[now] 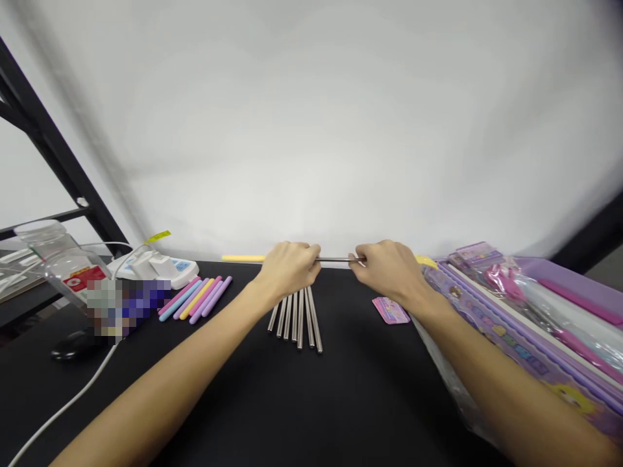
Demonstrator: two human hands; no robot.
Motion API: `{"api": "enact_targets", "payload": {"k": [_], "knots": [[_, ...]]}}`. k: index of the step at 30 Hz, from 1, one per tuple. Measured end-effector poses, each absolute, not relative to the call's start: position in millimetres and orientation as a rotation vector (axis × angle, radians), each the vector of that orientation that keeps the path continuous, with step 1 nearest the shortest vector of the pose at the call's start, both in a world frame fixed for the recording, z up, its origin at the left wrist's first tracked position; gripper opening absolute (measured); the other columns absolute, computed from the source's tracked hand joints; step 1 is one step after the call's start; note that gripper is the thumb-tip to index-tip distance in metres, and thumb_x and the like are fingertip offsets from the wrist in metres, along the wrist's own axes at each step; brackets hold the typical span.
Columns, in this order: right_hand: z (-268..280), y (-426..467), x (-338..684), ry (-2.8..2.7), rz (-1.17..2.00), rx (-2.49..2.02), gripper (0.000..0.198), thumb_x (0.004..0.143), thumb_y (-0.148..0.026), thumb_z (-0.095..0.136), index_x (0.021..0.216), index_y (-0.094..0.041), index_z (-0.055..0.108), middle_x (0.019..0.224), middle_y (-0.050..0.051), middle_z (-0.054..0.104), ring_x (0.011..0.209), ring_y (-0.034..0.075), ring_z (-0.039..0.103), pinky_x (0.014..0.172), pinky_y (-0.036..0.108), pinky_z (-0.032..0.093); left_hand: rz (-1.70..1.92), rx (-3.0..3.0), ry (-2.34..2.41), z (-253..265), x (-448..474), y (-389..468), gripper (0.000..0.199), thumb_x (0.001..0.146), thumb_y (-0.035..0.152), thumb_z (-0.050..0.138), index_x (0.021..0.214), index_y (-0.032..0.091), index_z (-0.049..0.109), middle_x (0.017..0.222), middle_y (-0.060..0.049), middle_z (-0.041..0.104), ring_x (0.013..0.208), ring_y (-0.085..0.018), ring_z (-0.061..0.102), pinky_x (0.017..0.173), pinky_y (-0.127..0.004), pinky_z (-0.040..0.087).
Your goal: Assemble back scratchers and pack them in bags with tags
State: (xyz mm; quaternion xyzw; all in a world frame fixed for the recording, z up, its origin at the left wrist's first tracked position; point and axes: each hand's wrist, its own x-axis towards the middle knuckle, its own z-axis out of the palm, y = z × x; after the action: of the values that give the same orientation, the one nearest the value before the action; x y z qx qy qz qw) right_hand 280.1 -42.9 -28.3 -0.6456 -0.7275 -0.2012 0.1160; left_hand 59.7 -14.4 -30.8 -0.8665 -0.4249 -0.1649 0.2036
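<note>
My left hand (288, 266) is closed around a yellow tube (243, 259) that sticks out to the left. Between my two fists runs a thin metal rod (333, 259), level above the black table. Its right end disappears into the closed fingers of my right hand (384, 267). Whether the rod sits inside the tube is hidden by my left fist. Under my left hand, several silver metal rods (300, 324) lie fanned out on the table. Just beyond my right wrist shows a yellow piece (427, 261); I cannot tell what it belongs to.
Several pastel tubes (197, 299) lie at the left, beside a white power strip (182, 269), a clear jar (73, 266) and a black mouse (73, 345). Pink cards (392, 310) lie near my right forearm. Purple printed packaging (506, 337) fills the right side. A white wall stands behind.
</note>
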Motion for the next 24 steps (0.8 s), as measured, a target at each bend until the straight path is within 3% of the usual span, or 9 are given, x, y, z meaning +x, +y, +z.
{"api": "enact_targets", "payload": {"k": [6,14,19,24], "knots": [[-29.3,-38.0,312.5,-2.028,-0.546,-2.027,0.031,0.083,-0.035,0.045,0.065,-0.02,0.065,0.063,0.009,0.066,0.065,0.023,0.06,0.054,0.03,0.025,-0.486,-2.262,-1.343,-25.8,21.1,0.8,0.02,0.083,0.029,0.053,0.087,0.018,0.069,0.084,-0.007,0.073,0.074,-0.025,0.068,0.059,-0.031,0.037],[-32.0,-45.0,282.7,-2.005,-0.47,-2.073,0.029,0.083,-0.027,0.047,0.082,-0.021,0.075,0.075,0.013,0.072,0.071,0.026,0.065,0.056,0.031,0.028,-0.674,-2.361,-1.214,-20.5,19.9,-9.4,0.022,0.083,0.035,0.055,0.076,0.019,0.069,0.067,-0.003,0.068,0.061,-0.019,0.062,0.056,-0.029,0.033],[-33.4,-45.1,276.2,-2.068,-0.461,-2.026,0.027,0.082,-0.026,0.045,0.075,-0.02,0.07,0.07,0.011,0.069,0.067,0.025,0.063,0.056,0.031,0.026,-0.651,-2.588,-0.986,-18.7,9.1,-10.7,0.042,0.095,0.052,0.043,0.094,0.022,0.072,0.077,-0.003,0.071,0.068,-0.016,0.063,0.06,-0.026,0.035],[-19.1,-43.6,298.6,-2.288,-0.449,-1.801,0.022,0.082,-0.034,0.048,0.065,-0.022,0.055,0.061,0.003,0.061,0.06,0.019,0.055,0.056,0.029,0.025,-0.649,-2.642,-1.062,-15.8,-20.1,-4.6,0.039,0.097,0.052,0.041,0.097,0.023,0.067,0.081,-0.002,0.07,0.071,-0.015,0.062,0.063,-0.025,0.036]]}}
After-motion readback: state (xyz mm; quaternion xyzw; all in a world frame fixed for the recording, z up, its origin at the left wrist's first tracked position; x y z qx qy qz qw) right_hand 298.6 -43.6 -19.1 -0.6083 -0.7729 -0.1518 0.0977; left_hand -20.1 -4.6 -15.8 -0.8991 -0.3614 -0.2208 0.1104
